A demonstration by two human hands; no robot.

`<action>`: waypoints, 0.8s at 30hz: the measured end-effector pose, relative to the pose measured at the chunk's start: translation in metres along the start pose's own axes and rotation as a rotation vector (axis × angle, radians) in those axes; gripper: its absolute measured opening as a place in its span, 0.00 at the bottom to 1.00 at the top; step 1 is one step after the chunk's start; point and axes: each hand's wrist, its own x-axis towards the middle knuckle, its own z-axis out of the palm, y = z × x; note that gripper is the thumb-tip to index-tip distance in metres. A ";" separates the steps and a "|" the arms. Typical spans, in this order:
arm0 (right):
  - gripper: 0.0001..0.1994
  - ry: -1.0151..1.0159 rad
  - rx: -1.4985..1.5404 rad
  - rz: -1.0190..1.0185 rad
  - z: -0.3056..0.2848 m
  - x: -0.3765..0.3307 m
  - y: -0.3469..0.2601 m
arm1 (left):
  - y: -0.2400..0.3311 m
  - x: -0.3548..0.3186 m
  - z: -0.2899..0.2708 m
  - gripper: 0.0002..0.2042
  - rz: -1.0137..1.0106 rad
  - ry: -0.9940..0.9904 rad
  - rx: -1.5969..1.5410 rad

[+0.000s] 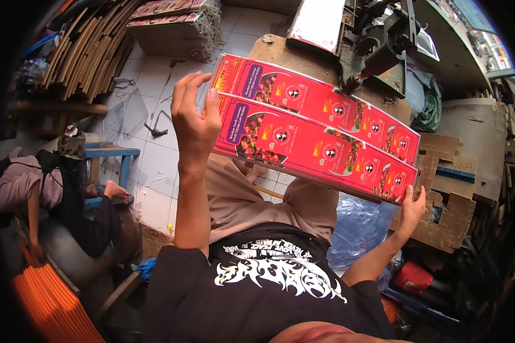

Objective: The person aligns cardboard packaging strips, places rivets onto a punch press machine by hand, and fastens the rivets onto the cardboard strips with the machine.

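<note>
I hold a long stack of flat red printed cardboard sheets (320,131) level above my knees. My left hand (193,117) grips its left end, fingers spread upward past the edge. At the lower right corner of the stack, my right hand (412,208) clasps the sheets from below, thumb on the edge. The far edge of the stack reaches a dark metal machine head (377,57) on a worn wooden bench (280,48).
Another person (51,188) sits at the left by a blue stool (111,154) on the white tiled floor. Brown cardboard stacks (91,46) lean at the upper left. Punched brown board scraps (452,188) lie at the right, blue plastic (360,226) under the sheets, orange strips (51,303) lower left.
</note>
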 end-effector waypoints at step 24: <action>0.14 0.023 0.565 0.192 0.001 -0.021 -0.024 | -0.030 -0.059 -0.038 0.13 -0.678 -0.037 -0.577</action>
